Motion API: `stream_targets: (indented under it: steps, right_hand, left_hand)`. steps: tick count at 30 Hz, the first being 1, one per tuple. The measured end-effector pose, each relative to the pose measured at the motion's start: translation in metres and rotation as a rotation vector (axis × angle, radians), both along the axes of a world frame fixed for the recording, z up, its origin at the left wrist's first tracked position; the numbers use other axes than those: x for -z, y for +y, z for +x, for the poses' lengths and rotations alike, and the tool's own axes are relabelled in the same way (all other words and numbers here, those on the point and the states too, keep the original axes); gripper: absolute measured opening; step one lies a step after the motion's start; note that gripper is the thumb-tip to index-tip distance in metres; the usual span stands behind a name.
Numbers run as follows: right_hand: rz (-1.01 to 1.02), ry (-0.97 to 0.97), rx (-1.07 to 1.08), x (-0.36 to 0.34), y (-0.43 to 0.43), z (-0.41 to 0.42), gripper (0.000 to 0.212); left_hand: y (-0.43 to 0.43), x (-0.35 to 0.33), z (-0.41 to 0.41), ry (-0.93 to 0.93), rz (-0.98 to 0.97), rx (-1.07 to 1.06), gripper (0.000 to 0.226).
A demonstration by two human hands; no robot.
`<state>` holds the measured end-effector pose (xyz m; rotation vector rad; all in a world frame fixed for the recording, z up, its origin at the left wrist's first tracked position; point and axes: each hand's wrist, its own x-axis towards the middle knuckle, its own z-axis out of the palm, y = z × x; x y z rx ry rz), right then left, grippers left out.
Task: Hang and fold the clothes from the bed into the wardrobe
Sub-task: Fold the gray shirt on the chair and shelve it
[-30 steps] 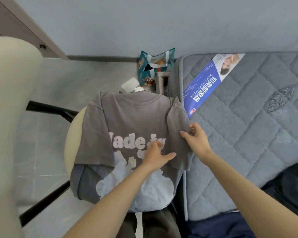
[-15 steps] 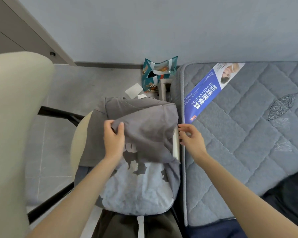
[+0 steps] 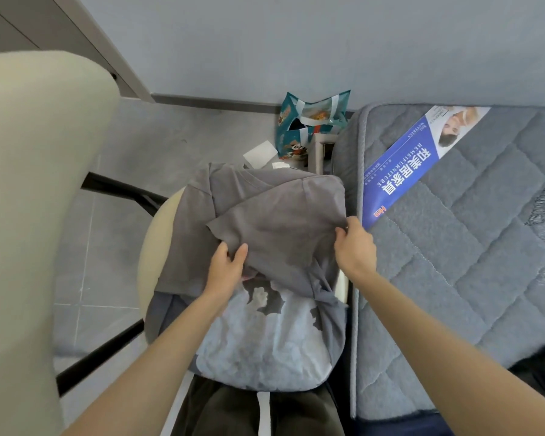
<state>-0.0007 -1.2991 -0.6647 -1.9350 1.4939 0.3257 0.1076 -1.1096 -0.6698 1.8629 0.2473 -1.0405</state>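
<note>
Lying on a round cream seat (image 3: 148, 247) is one grey T-shirt (image 3: 274, 221), just beside the long edge of the mattress (image 3: 469, 262). Its right half is folded over toward the left with the plain side up, covering most of the chest. A pale blue print shows on the lower part, which hangs over the near rim of the seat.

Two hands are on the shirt. The left hand (image 3: 225, 272) pinches the lower edge of the folded layer between thumb and fingers, near the middle of the shirt. The right hand (image 3: 356, 247) has its fingers curled round the right-hand edge of the fold, next to the mattress side.

One blue label (image 3: 406, 174) with white lettering lies slantwise on the mattress. One piece of dark cloth (image 3: 541, 363) shows at the lower right corner, cut off by the frame.

One teal printed bag (image 3: 309, 121) stands on the floor (image 3: 170, 146) by the far corner of the mattress. Its mouth is open, but the inside is dark and I cannot tell what it holds. Two white paper scraps (image 3: 260, 154) lie on the floor between the bag and the shirt. One large cream padded shape (image 3: 29, 215) fills the left side.
</note>
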Motion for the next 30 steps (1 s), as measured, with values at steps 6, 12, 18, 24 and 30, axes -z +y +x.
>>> stream_targets:
  steps: [6, 12, 18, 24, 30]
  right_hand:
    - [0.08, -0.144, 0.328, 0.001, -0.012, -0.03, 0.024]
    - [0.393, 0.04, -0.08, -0.011, 0.012, -0.07, 0.015]
    - [0.358, 0.221, -0.632, -0.026, 0.037, -0.098, 0.032]
    - [-0.012, 0.061, -0.48, -0.062, 0.08, -0.111, 0.023]
    - [0.022, 0.2, -0.04, -0.069, 0.1, -0.149, 0.023]
  left_hand:
    - [-0.023, 0.003, 0.002, -0.166, 0.03, 0.238, 0.047]
    - [-0.009, 0.008, -0.011, 0.042, 0.166, 0.222, 0.049]
    - [0.002, -0.011, -0.017, -0.159, 0.037, 0.29, 0.024]
    - [0.002, -0.048, -0.014, -0.405, -0.073, 0.514, 0.041]
    - [-0.005, -0.065, -0.033, -0.275, -0.16, 0.563, 0.033]
